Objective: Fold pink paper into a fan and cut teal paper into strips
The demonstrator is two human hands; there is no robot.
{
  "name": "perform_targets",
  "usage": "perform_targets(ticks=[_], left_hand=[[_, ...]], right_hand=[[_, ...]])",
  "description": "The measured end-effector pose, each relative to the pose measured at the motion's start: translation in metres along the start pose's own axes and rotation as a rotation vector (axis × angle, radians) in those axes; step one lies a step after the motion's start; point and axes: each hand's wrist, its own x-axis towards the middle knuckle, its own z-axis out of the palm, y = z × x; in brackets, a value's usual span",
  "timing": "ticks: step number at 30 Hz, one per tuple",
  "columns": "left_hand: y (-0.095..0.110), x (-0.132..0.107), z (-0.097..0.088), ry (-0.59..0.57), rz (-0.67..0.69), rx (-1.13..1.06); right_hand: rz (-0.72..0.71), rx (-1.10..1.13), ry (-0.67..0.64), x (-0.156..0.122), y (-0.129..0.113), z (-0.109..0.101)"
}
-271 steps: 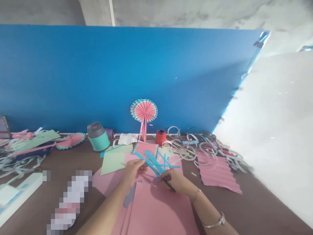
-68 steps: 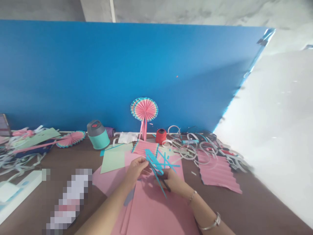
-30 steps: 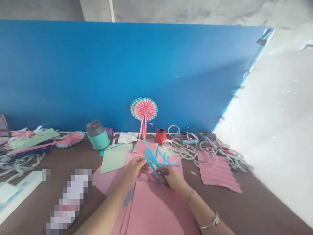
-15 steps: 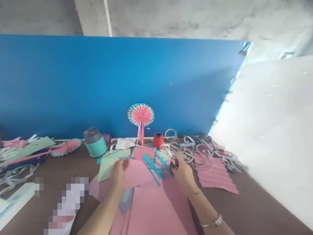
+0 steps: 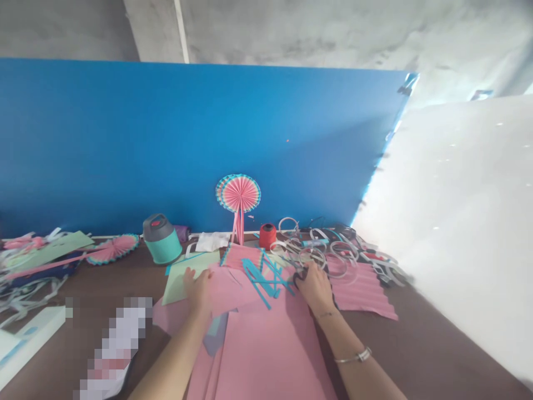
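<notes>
My left hand (image 5: 198,286) lies flat with fingers spread on a pink paper sheet (image 5: 233,289), next to a pale green sheet (image 5: 179,275). My right hand (image 5: 315,284) is curled round the dark handles of a pair of scissors (image 5: 300,274), whose blades point up and left toward the tape rings. Between my hands several cut blue paper strips (image 5: 263,276) lie loose on the pink paper. More large pink sheets (image 5: 266,350) are stacked in front of me, under both forearms.
A pleated pink sheet (image 5: 362,290) lies to the right, with tape rings (image 5: 317,253) behind it. At the back stand a pink paper fan (image 5: 238,193), a red thread spool (image 5: 267,235) and a teal bottle (image 5: 160,240). A white board (image 5: 458,222) leans at the right.
My left hand let go of the blue strips and moved left to lie flat on the pink paper. My right hand carried the scissors right and away, toward the tape rings. The strips dropped onto the paper.
</notes>
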Motion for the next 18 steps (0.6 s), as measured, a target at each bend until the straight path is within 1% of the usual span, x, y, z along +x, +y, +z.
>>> perform_targets(ticks=[2,3,4,6,7,9,10,12,13,15,18], left_hand=[[0.005,-0.005,0.002,-0.001,0.054,0.04],[0.008,-0.008,0.004,-0.031,0.086,0.063],[0.011,-0.012,0.006,-0.095,0.118,0.088],[0.016,-0.023,0.01,-0.378,0.245,0.243],[0.018,-0.029,0.011,-0.526,0.266,0.321],[0.021,-0.042,0.012,-0.783,0.348,0.456],[0.023,-0.049,0.012,-0.92,0.399,0.512],[0.025,-0.06,0.01,-1.178,0.46,0.626],[0.026,-0.065,0.009,-1.269,0.495,0.676],[0.028,-0.073,0.008,-1.372,0.591,0.747],[0.028,-0.079,0.009,-1.452,0.693,0.84]], right_hand=[[-0.003,-0.004,0.02,0.001,0.001,0.001],[-0.004,-0.003,0.032,0.001,0.002,0.003],[-0.006,-0.001,0.043,0.002,0.002,0.004],[-0.008,0.01,0.063,0.003,0.005,0.009],[-0.008,0.023,0.073,0.003,0.006,0.011],[0.001,0.067,0.087,0.004,0.007,0.014],[0.003,0.093,0.088,0.004,0.007,0.015],[-0.006,0.132,0.077,0.004,0.007,0.014],[-0.017,0.139,0.068,0.004,0.007,0.013],[-0.043,0.123,0.048,0.003,0.006,0.01],[-0.087,0.053,0.027,0.002,0.004,0.008]])
